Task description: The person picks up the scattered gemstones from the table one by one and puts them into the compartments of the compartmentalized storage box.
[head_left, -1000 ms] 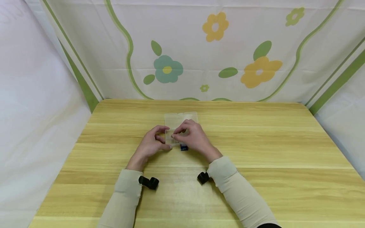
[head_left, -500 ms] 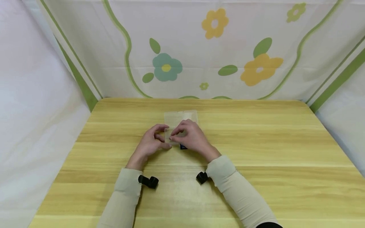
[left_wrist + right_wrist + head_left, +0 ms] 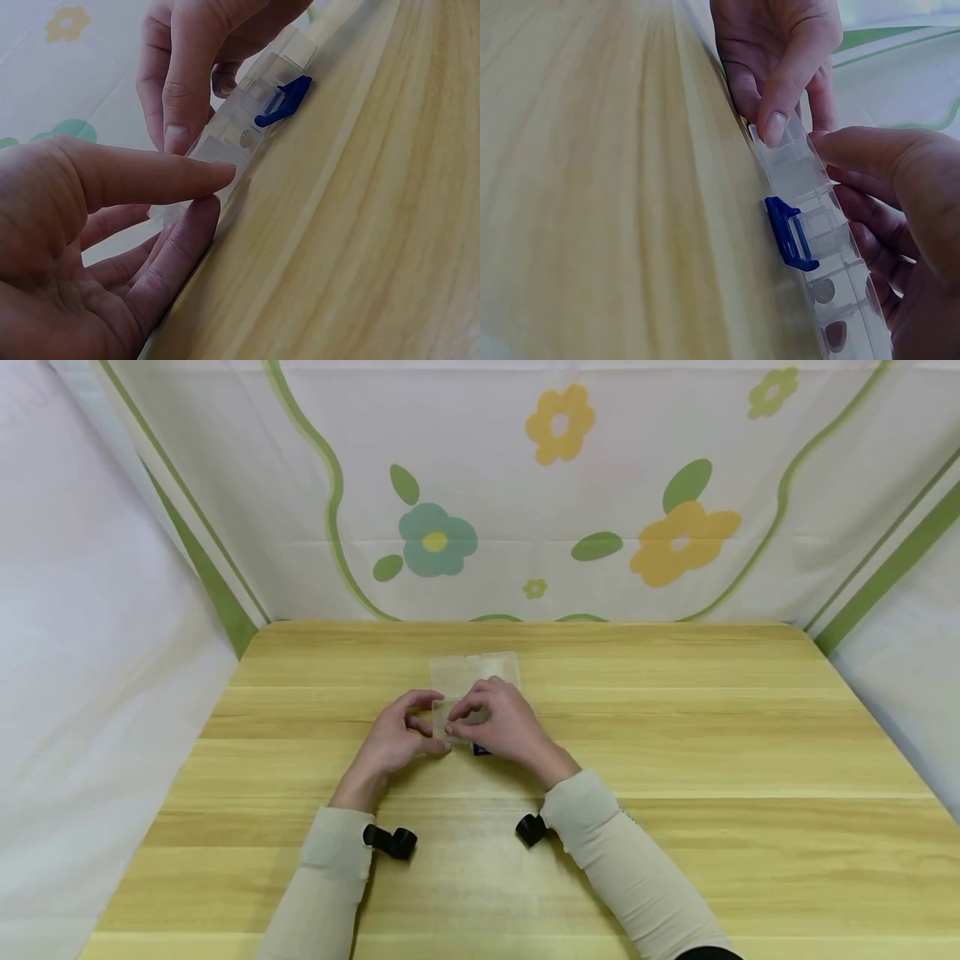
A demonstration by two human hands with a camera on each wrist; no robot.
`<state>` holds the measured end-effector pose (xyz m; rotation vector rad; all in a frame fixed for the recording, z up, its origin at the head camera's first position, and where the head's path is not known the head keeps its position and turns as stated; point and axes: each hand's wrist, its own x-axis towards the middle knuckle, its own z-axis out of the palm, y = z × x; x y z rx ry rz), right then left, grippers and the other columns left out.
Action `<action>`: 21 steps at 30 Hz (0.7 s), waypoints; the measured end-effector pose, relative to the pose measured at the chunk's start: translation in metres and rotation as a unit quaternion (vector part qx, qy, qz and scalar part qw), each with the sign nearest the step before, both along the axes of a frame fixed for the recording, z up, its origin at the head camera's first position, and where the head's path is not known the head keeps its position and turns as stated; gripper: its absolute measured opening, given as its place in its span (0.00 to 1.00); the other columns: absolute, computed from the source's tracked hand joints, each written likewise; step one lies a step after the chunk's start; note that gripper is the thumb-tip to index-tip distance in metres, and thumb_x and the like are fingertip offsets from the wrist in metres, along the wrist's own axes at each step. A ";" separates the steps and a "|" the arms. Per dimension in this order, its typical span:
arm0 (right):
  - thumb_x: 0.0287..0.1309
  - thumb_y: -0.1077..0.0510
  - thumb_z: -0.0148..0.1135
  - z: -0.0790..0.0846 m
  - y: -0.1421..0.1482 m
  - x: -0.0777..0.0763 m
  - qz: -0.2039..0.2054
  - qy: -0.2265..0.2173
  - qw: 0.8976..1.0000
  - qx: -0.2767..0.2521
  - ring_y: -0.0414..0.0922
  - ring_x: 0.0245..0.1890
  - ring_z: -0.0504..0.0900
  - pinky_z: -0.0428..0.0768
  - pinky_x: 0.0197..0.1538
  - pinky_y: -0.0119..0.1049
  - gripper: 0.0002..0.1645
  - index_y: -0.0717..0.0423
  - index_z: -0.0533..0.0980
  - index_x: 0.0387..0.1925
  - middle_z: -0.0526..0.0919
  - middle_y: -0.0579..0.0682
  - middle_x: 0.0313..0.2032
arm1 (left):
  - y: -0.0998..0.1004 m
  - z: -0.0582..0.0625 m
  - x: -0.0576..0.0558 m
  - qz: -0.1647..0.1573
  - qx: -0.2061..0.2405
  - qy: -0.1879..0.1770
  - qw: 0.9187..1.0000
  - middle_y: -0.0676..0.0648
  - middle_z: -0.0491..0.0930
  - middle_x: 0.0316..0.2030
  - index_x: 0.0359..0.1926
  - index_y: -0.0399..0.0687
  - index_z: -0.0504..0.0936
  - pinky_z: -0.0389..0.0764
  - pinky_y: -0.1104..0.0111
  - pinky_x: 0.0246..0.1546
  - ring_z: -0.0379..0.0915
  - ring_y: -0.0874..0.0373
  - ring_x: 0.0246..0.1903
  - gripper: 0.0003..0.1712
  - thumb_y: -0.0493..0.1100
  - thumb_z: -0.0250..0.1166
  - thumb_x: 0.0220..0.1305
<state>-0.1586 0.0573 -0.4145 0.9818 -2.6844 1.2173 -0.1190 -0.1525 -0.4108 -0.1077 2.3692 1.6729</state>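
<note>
A clear plastic compartment box (image 3: 439, 720) lies on the table with its lid (image 3: 453, 672) raised open at the back. Its blue latch (image 3: 786, 238) hangs from the front side. My left hand (image 3: 401, 731) grips the left end, thumb at the front wall and fingers at the back. Over the compartments is my right hand (image 3: 501, 720), thumb and forefinger brought together and lowered into the box near its left part. I cannot tell whether something small sits between those fingertips. Small greyish roundish shapes (image 3: 823, 291) show through the front wall in the right wrist view.
The wood-grain table (image 3: 675, 735) reaches back to a white cloth (image 3: 510, 485) printed with flowers. Black camera mounts (image 3: 393, 842) sit at both cuffs, over the table. White cloth (image 3: 90, 693) also hangs along the sides.
My right thumb and forefinger have shifted slightly left and lower over the box, and the hand now covers more of the blue latch. My left hand keeps its grip on the box's end.
</note>
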 end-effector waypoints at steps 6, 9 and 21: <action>0.61 0.53 0.80 0.001 0.000 0.001 -0.005 -0.007 1.000 0.007 0.49 0.42 0.80 0.77 0.47 0.41 0.05 0.47 0.92 0.36 0.89 0.46 0.36 | 0.000 -0.002 0.000 -0.002 0.001 0.005 1.000 0.43 0.73 0.72 0.72 0.52 0.77 0.74 0.64 0.43 0.73 0.48 0.49 0.43 0.30 0.80 0.55; 0.62 0.53 0.79 0.005 0.005 0.001 -0.009 -0.010 1.000 0.002 0.50 0.43 0.80 0.77 0.47 0.41 0.04 0.48 0.92 0.37 0.88 0.46 0.37 | 0.002 -0.002 -0.001 -0.002 0.000 0.008 1.000 0.43 0.73 0.72 0.72 0.53 0.77 0.74 0.64 0.45 0.74 0.48 0.49 0.44 0.29 0.80 0.54; 0.69 0.37 0.71 0.051 0.083 -0.003 -0.098 0.000 0.979 0.179 0.57 0.66 0.78 0.74 0.71 0.59 0.35 0.54 0.80 0.67 0.84 0.55 0.63 | -0.003 0.012 0.002 -0.020 -0.029 0.029 0.999 0.35 0.65 0.75 0.84 0.51 0.60 0.88 0.63 0.40 0.80 0.45 0.50 0.56 0.31 0.79 0.59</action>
